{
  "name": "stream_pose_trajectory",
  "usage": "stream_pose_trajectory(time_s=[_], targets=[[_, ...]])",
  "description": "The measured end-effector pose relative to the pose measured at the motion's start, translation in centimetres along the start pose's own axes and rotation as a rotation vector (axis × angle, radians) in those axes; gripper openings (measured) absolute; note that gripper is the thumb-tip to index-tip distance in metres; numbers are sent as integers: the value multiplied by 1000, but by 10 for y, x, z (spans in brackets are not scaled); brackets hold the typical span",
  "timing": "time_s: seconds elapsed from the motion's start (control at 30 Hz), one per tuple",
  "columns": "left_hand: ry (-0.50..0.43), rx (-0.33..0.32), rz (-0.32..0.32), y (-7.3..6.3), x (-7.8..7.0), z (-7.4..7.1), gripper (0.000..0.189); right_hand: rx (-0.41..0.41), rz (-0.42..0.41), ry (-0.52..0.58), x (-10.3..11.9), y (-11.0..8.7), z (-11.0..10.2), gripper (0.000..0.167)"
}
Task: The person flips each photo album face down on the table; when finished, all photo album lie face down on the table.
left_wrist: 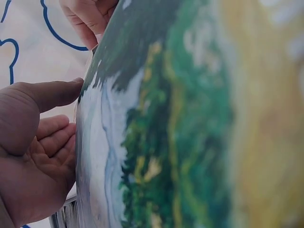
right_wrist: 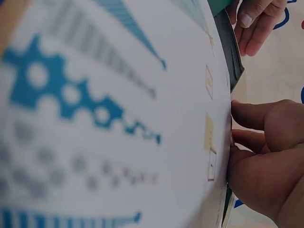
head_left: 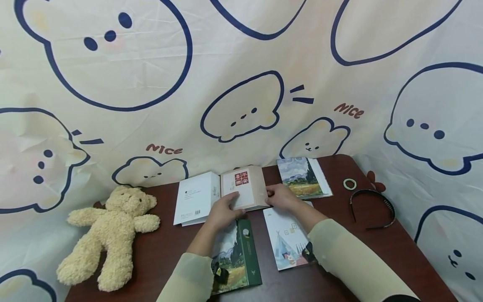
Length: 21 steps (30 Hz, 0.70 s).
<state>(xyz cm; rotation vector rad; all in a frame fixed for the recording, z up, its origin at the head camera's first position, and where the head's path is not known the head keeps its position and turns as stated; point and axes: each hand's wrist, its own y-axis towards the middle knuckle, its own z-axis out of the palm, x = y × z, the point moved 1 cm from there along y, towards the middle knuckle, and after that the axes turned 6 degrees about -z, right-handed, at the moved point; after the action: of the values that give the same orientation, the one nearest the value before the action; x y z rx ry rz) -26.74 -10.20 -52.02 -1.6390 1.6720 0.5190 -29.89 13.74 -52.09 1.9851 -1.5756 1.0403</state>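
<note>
A beige-covered book (head_left: 260, 180) with red square characters lies near the back of the table. My left hand (head_left: 222, 213) rests at its front left, one finger extended over the white part of the cover and the thumb out by the near edge. My right hand (head_left: 282, 196) holds the book's right edge, fingers bent toward the thumb. In the right wrist view, that hand's thumb and fingers (right_wrist: 249, 114) meet the edge, partly hidden by a white illustrated cover (right_wrist: 180, 95). A painted cover (left_wrist: 156, 118) fills most of the left wrist view, beside the left hand (left_wrist: 38, 142).
A white book (head_left: 198, 197) stands partly open on the left. Below my hands lie a green-spined book (head_left: 247, 251) and a white illustrated book (head_left: 283, 235). A landscape-covered book (head_left: 302, 178), green ring (head_left: 349, 184) and headband (head_left: 392, 209) are rightward; a teddy bear (head_left: 113, 226) lies leftward.
</note>
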Motion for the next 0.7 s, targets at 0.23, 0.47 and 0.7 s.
stream_pose_trajectory(time_s=[0.23,0.47,0.7], targets=[[-10,9,-13,-1,-2,0,70,-5,-18,-17,0,1,0,55],[-30,34,-34,-3,-2,0,74,-11,-24,13,1,-2,-1,57],[-29,45,-40,-5,-3,-2,75,-14,-36,27,5,-7,-1,58]])
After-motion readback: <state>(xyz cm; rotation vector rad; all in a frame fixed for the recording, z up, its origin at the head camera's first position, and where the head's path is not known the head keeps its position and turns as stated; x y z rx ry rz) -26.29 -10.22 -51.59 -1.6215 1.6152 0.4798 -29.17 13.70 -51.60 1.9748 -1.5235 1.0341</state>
